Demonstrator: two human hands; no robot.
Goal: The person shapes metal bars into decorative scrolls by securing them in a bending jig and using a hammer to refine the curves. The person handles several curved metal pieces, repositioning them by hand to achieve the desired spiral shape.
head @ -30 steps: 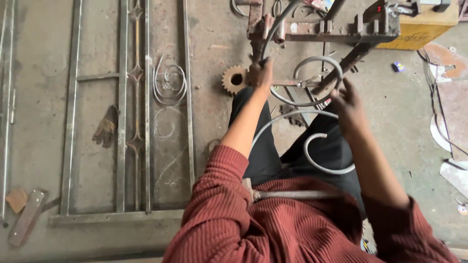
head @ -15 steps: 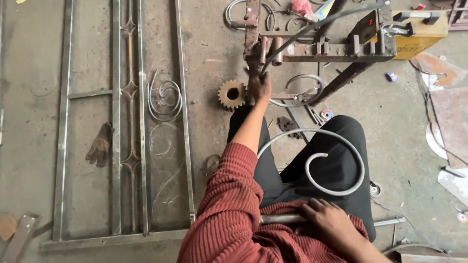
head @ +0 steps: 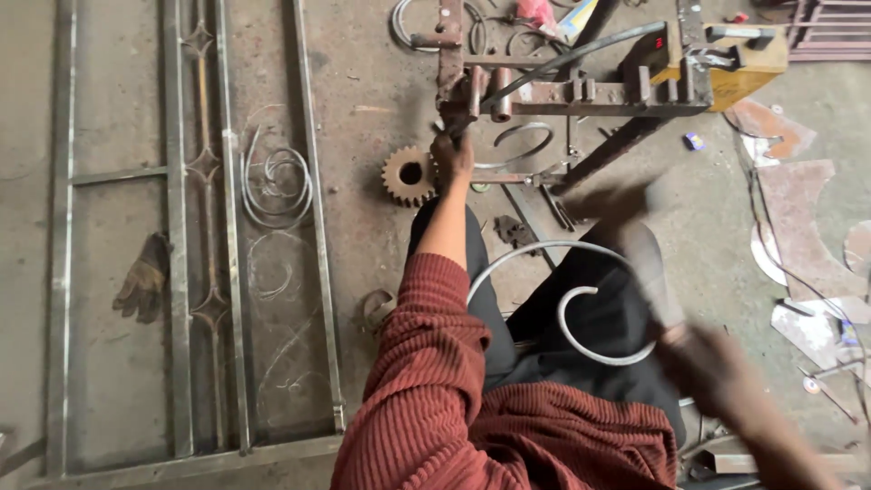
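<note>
Glove (head: pixel 142 278) and gate frame (head: pixel 181 272) on floor at left, gear (head: pixel 407 175) beside left hand (head: pixel 451 154) clenched at jig (head: pixel 544 91), scroll (head: pixel 581 299) across lap, right hand (head: pixel 717 372) blurred, wrapped on hammer (head: pixel 635 227).

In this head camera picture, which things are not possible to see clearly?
- Right hand: motion blur hides whether it grips the blurred dark tool.
- Left hand: the fingers lie against the metal bending jig; what they hold is unclear.
- Steel scroll: its lower end passes behind the red sleeve.
</note>
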